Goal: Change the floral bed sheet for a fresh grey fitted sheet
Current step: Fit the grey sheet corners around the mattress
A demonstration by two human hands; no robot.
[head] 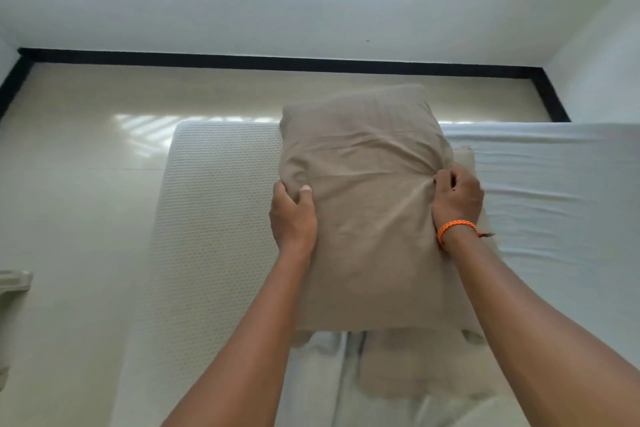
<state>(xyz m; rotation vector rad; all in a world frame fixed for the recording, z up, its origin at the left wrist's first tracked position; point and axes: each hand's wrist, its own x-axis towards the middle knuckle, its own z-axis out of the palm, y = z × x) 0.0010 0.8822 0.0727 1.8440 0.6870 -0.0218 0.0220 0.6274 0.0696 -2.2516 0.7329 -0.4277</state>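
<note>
Head view: left hand [292, 218] and right hand [456, 199] each pinch a side of the pillow [367, 204] above the mattress [214, 218]. Risk: set down on the sheet [554, 191], it blocks tucking over the bare left part.

Walls: plain white wall [311, 3], black skirting [277, 63] along its foot.
Floor: glossy cream floor [79, 156].
Light: slatted sunlight patch [145, 133] reflected on the floor.

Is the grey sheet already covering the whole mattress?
No. The pale grey sheet covers only the right part; the white textured mattress is bare on the left.
</note>
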